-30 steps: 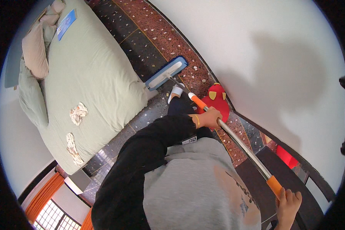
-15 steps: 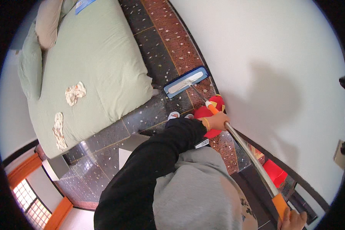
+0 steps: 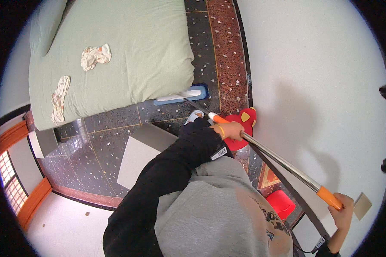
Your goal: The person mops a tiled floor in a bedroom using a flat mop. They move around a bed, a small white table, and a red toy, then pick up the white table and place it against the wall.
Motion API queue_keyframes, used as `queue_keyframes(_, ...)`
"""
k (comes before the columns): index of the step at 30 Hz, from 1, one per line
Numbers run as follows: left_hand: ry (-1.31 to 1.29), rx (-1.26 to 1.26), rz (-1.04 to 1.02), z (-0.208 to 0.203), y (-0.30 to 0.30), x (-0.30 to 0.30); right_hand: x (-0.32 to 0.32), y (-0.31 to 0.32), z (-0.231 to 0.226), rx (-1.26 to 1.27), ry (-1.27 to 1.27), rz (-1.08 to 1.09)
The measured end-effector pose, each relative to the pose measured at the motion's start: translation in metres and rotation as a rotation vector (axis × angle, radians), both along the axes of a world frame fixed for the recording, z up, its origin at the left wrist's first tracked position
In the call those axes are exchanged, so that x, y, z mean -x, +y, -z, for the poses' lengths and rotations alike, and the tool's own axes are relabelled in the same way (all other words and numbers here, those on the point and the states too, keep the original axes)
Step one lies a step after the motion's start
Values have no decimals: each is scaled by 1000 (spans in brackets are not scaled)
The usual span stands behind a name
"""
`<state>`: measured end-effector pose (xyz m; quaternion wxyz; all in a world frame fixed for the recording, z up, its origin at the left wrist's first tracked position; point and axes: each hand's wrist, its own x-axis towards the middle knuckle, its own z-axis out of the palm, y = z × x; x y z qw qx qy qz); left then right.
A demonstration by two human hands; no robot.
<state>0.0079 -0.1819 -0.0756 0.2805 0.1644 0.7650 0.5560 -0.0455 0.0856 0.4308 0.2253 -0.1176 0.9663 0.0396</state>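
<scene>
My left hand (image 3: pixel 231 130) is closed round the mop's pole (image 3: pixel 283 162), just above its lower orange sleeve. My right hand (image 3: pixel 342 210) grips the orange end of the same pole, near the wall. The flat blue mop head (image 3: pixel 200 93) with its white plate lies on the dark speckled floor, its left part against or slightly under the bed's edge. A green-covered bed (image 3: pixel 146 51) fills the upper left, with two crumpled patterned cloths (image 3: pixel 96 56) on it. Directly below the pole and my left hand is a red thing with yellow patches (image 3: pixel 245 120).
A white wall (image 3: pixel 287 51) runs along the right, with a switch plate (image 3: pixel 363 206). A grey-and-white box-like piece (image 3: pixel 143 147) stands left of my legs. Beside the wall is a red stool-like object (image 3: pixel 281 204). Orange curtains (image 3: pixel 36 201) hang by a window at far left.
The mop head has moved from beside the wall leftward to the bed's edge. My right hand has risen and come further into view. The view has shifted too.
</scene>
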Motion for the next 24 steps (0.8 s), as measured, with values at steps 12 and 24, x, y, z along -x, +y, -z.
queue_keyframes(12,83,580,-501,64,-172,-159,-32,-124,139,181,-216,-591)
queue_keyframes(24,152,819,-389,20,-94,-194,-113,-28,121,170,-110,-734)
